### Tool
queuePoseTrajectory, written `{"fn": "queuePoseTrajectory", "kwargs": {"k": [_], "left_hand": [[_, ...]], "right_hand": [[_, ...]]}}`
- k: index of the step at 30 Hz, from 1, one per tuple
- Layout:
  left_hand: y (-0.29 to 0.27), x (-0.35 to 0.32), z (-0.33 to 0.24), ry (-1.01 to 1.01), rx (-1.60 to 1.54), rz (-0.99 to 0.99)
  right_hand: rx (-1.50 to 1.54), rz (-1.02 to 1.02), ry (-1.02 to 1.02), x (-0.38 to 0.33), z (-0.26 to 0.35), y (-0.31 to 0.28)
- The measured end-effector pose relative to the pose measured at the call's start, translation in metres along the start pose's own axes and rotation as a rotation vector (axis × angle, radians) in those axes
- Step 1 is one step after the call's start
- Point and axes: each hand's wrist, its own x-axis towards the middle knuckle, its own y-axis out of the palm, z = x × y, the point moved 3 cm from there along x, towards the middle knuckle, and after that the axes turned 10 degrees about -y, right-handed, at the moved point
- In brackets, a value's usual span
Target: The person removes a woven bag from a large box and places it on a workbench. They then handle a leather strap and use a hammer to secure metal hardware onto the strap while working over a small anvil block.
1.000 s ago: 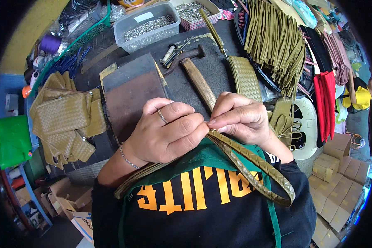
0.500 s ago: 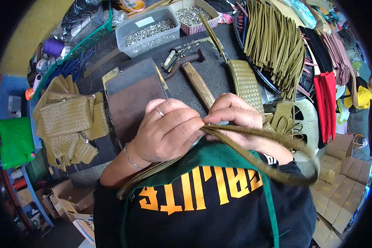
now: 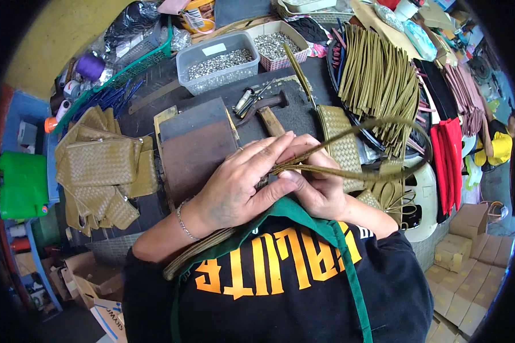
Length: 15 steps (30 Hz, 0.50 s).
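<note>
My left hand [image 3: 240, 184] and my right hand [image 3: 320, 186] meet in front of my chest, both closed around a bundle of narrow olive straps [image 3: 340, 171]. From between my fingers the straps swing out in a long loop to the right, over my right wrist. The other ends [image 3: 203, 250] hang under my left forearm, against the green apron [image 3: 303, 220]. My left fingers lie long over the bundle; what sits under them is hidden. Just beyond my right hand is an olive woven pouch [image 3: 340, 140]. The hammer [image 3: 270, 121] lies past my fingertips, its handle partly covered.
A dark board [image 3: 197, 143] lies left of centre, beside stacked woven pouches [image 3: 100, 163]. Farther back are a clear bin [image 3: 220, 60] and a box [image 3: 277, 46] of small metal parts. Many olive straps [image 3: 377, 86] fill a round tray at right, near a white chair [image 3: 423, 197].
My left hand has turned from a pinch to lying flatter over the straps. The strap loop has swung upward, and my right hand has shifted slightly down and left.
</note>
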Motion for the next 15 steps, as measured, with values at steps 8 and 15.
{"fn": "queuePoseTrajectory", "kwargs": {"k": [8, 15], "left_hand": [[0.008, 0.002, 0.003, -0.088, -0.037, -0.089], [-0.001, 0.004, 0.018, -0.290, -0.393, 0.036]], "right_hand": [[0.134, -0.211, 0.094, -0.006, -0.009, 0.006], [0.037, -0.056, 0.038, 0.005, -0.017, -0.017]]}}
